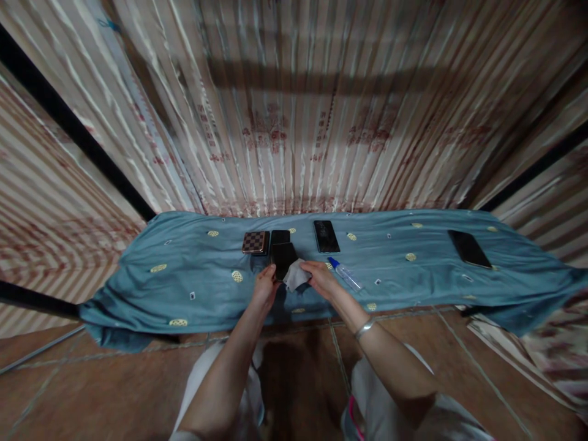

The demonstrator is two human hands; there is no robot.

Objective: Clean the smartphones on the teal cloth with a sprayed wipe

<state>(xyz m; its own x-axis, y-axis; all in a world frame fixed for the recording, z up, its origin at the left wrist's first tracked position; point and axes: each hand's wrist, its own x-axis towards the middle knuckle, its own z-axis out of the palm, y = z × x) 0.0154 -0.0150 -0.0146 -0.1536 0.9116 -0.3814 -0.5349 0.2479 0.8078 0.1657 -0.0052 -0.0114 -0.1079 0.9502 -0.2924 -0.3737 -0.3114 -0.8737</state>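
Observation:
A dark, flat rectangular object (283, 256), wallet- or phone-like, is held over the blue cloth, with my left hand (266, 283) closed on its lower left edge. My right hand (318, 277) pinches a light grey cloth (296, 275), which lies against the object's lower right corner. Just behind is another dark flat item (280, 236), partly hidden. To its left sits a brown checkered wallet (255, 242). A black phone (326, 236) lies behind my right hand, and a clear bottle with a blue cap (348, 275) rests to the right of that hand.
The blue patterned cloth (184, 282) covers a long, low surface. Another black phone (469, 248) lies at its right. Striped curtains hang behind and at both sides, with dark poles (78, 122) slanting down at left and right. Below is a tiled floor (119, 392).

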